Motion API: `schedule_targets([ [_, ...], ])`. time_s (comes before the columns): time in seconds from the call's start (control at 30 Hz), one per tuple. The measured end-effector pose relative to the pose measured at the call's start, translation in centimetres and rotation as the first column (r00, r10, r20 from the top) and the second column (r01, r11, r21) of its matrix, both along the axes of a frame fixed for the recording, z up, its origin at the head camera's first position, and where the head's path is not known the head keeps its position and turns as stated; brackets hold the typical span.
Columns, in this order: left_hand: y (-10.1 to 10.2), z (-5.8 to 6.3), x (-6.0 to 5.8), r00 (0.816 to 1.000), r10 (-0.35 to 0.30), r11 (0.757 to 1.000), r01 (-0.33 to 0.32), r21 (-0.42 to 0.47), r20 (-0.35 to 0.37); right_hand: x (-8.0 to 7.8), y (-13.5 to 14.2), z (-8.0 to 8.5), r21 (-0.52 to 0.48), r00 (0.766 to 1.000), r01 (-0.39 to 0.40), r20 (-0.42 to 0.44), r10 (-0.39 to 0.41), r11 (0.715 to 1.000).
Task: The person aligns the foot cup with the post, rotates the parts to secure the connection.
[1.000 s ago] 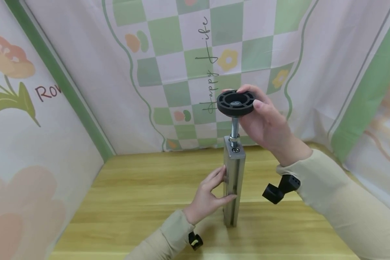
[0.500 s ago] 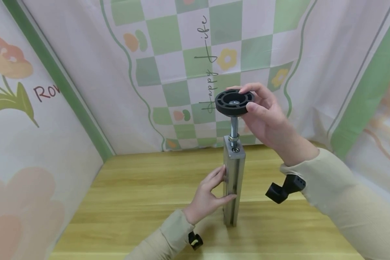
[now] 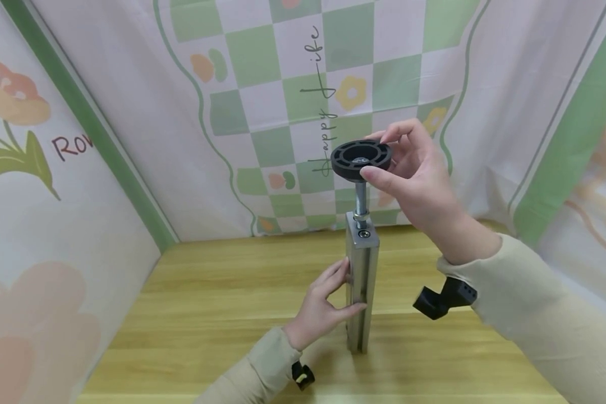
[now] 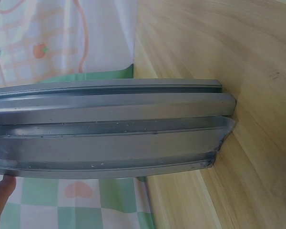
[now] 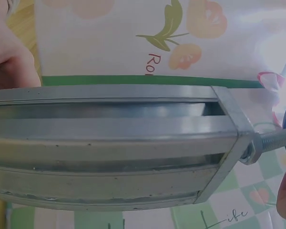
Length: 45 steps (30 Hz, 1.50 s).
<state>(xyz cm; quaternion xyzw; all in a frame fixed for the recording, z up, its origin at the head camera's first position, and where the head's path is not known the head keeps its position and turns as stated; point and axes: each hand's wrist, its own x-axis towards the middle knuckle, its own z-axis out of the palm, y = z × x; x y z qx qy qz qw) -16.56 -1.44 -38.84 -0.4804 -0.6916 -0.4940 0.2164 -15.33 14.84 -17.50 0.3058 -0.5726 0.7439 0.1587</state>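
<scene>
A grey metal slotted profile (image 3: 362, 286) stands upright on the wooden table. From the plate on its top rises a threaded rod (image 3: 361, 197) with a nut (image 5: 251, 149) low on it, just above the plate. Capping the rod is a round black levelling foot (image 3: 339, 164) with slots around its face. My right hand (image 3: 421, 179) pinches the foot's rim, thumb at the near side and fingers at the far right side. Lower down, my left hand (image 3: 320, 308) grips the profile between thumb and fingers, its fingers partly hidden behind the metal.
A wooden table (image 3: 192, 314) spreads under the profile. Behind it hangs a printed cloth (image 3: 252, 106) with green checks, and another printed cloth (image 3: 40, 224) stands on the left. Black camera mounts (image 3: 441, 298) sit at both sleeves.
My right thumb has moved left along the foot's near rim, and the right hand has turned around it. The left hand has kept its grip on the profile, which stays standing.
</scene>
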Motion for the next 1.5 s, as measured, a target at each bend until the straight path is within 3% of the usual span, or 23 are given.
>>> schedule_targets([
  [0.23, 0.0, 0.0, 0.1, 1.000, -0.006, 1.000, 0.006, -0.006, 0.015, 0.6, -0.6, 0.1, 0.058, 0.981, 0.186, -0.061, -0.182, 0.981],
  [0.6, 0.1, -0.1, 0.1, 1.000, -0.004, 1.000, 0.005, -0.008, 0.031, 0.8, -1.4, 0.2, 0.119, 0.881, 0.458, -0.194, -0.431, 0.881],
  [0.73, 0.1, -0.2, 0.0, 0.999, -0.004, 1.000, 0.004, -0.012, 0.047, 0.8, -1.5, 0.1, 0.127, 0.862, 0.491, -0.211, -0.461, 0.862],
  [0.87, 0.1, -0.1, 0.0, 0.999, -0.009, 1.000, 0.010, -0.011, 0.047, 0.7, -1.5, 0.0, 0.123, 0.864, 0.486, -0.214, -0.455, 0.865],
  [0.93, 0.0, -0.1, 0.0, 0.999, -0.012, 1.000, 0.012, -0.009, 0.045, 0.6, -1.4, -0.1, 0.108, 0.881, 0.452, -0.206, -0.425, 0.885],
  [1.03, 0.1, -0.1, 0.0, 0.999, -0.013, 1.000, 0.013, -0.008, 0.050, 0.4, -1.1, -0.4, 0.070, 0.930, 0.336, -0.183, -0.319, 0.939],
  [1.17, 0.1, -0.2, 0.1, 0.998, -0.004, 1.000, 0.004, -0.006, 0.064, -0.4, -0.8, -0.6, -0.013, 0.984, 0.105, -0.146, -0.106, 0.994],
  [1.23, 0.1, -0.2, 0.2, 0.998, 0.005, 1.000, -0.004, -0.006, 0.068, -1.0, -0.7, -0.6, -0.067, 0.992, -0.050, -0.119, 0.041, 0.997],
  [1.3, 0.0, -0.1, 0.2, 0.998, 0.009, 1.000, -0.009, -0.005, 0.070, -1.6, -0.6, -0.5, -0.121, 0.978, -0.203, -0.084, 0.193, 0.972],
  [1.33, 0.0, -0.1, 0.3, 0.998, 0.010, 1.000, -0.010, -0.004, 0.069, -1.9, -0.4, -0.4, -0.147, 0.959, -0.282, -0.065, 0.275, 0.948],
  [1.5, 0.0, -0.1, 0.2, 0.999, 0.005, 1.000, -0.005, -0.004, 0.032, -3.0, 0.1, -0.2, -0.165, 0.839, -0.540, -0.030, 0.543, 0.825],
])
